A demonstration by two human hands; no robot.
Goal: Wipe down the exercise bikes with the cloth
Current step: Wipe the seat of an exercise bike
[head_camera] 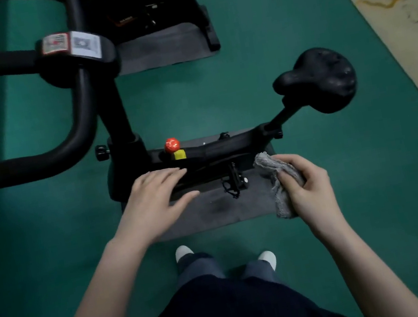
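Exercise bike (201,154): black, on grey mat (212,213), green floor | Saddle (325,79): at right | Red knob (172,144): on frame | Left hand (153,198): fingers straight, spread, over frame; contact unclear | Right hand (304,183): fingers curled round grey cloth (275,174), beside pedal (235,180)

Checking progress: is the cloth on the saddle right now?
No, the right hand grips the cloth well apart from the saddle.
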